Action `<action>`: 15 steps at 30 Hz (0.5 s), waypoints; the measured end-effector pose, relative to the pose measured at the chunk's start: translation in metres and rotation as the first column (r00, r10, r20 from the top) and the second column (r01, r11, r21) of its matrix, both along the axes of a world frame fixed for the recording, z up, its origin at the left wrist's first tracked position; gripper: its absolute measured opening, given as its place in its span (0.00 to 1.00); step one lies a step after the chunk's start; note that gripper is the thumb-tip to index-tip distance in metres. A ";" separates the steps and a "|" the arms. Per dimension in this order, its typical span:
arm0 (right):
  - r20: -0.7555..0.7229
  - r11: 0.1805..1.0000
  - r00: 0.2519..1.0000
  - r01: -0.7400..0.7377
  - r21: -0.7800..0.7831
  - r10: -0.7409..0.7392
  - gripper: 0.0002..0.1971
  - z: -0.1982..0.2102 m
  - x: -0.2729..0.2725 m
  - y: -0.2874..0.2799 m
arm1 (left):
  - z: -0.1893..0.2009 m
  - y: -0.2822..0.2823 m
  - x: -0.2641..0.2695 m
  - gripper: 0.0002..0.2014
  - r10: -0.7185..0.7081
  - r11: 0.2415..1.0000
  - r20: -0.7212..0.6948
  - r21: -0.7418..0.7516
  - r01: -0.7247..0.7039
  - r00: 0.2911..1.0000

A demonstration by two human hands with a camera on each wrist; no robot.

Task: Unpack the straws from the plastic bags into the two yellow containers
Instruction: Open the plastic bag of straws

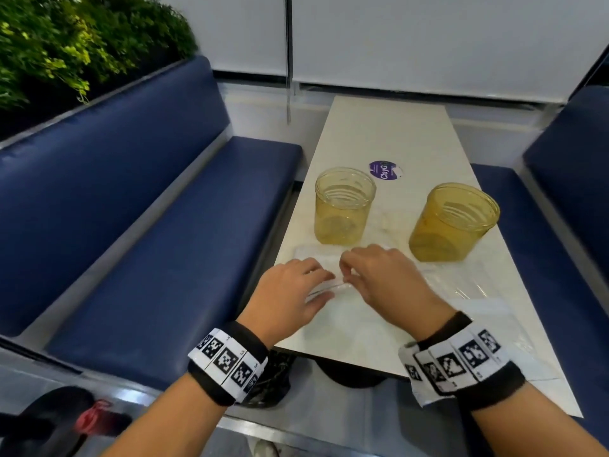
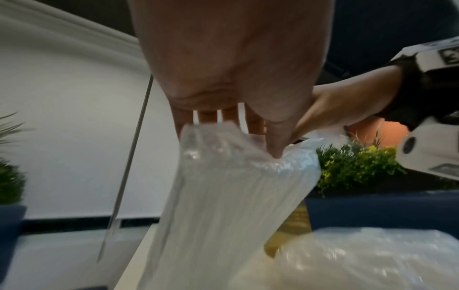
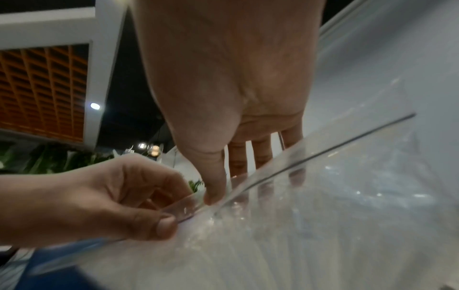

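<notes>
Two translucent yellow containers stand upright and hold nothing: one mid-table, the other to its right. A clear plastic bag of white straws lies at the table's near end in front of them. My left hand pinches the bag's top edge between thumb and fingers. My right hand pinches the same clear flap right beside it, thumb on the near side, fingers behind the plastic. A second straw bag lies flat under my right wrist.
The white marble-look table is narrow, with a round purple sticker behind the left container. Blue padded benches run along both sides. A green plant wall rises behind the left bench. Black sandals lie on the floor at lower left.
</notes>
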State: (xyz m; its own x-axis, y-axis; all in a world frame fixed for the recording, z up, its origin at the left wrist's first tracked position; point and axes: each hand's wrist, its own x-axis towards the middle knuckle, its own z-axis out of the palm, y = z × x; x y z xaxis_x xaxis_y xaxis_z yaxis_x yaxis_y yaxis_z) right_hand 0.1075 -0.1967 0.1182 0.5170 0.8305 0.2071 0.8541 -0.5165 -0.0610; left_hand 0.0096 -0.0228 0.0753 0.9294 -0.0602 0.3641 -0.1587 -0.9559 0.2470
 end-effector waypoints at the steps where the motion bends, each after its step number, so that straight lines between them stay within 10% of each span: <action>1: 0.012 1.000 1.000 0.007 0.027 -0.007 0.04 0.013 0.004 0.000 | 0.010 -0.003 0.003 0.10 0.018 1.000 0.054 -0.014 -0.017 0.998; 7: 0.068 0.891 0.951 0.255 0.377 -0.301 0.14 0.034 0.009 -0.014 | 0.042 -0.017 0.022 0.08 0.130 0.986 0.050 -0.109 -0.124 0.990; 10: -0.163 0.782 0.856 0.514 0.352 -0.490 0.28 0.018 0.009 -0.025 | 0.044 -0.021 0.026 0.10 0.168 0.957 0.034 -0.244 -0.155 0.985; 15: -0.594 0.710 0.796 0.486 0.509 -0.119 0.24 -0.006 -0.002 -0.022 | 0.046 -0.035 0.032 0.12 0.136 0.881 0.021 -0.461 -0.111 0.990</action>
